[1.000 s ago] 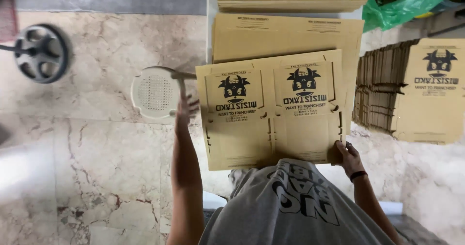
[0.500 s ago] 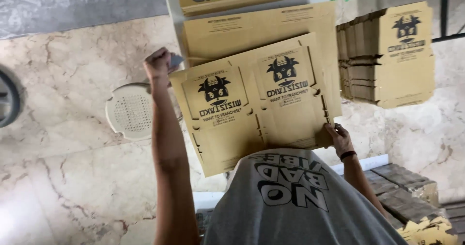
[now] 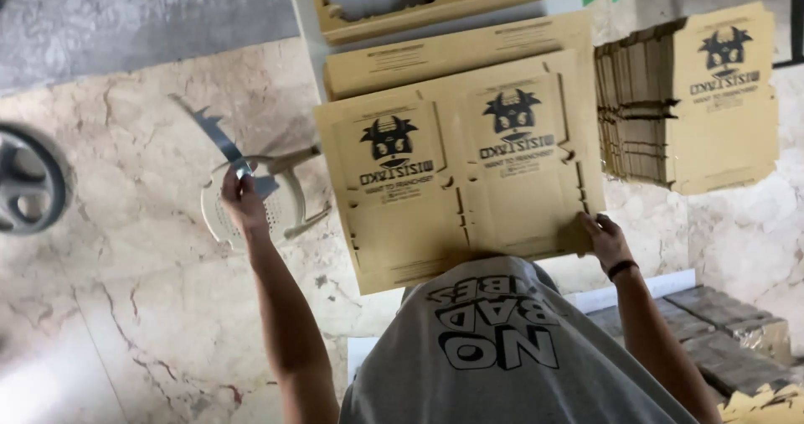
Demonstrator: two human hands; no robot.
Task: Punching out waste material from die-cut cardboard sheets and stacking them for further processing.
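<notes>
Cardboard sheet (image 3: pixel 461 177), flat and printed, lies on the pile at the tabletop's near edge. I see my right hand (image 3: pixel 605 238) pinching its near right corner (steadying it, I judge); left hand (image 3: pixel 241 196), fingers clamped on a thin strip (image 3: pixel 219 137), is off over the floor (image 3: pixel 126 307).

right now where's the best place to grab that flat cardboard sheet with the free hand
Probably the sheet's near left corner. The flat cardboard sheet lies on the stack with its near edge overhanging toward the person, and the right hand already pinches the near right corner. The left hand, which holds a thin metal strip, would have to come in from the left, thumb on top.
</notes>
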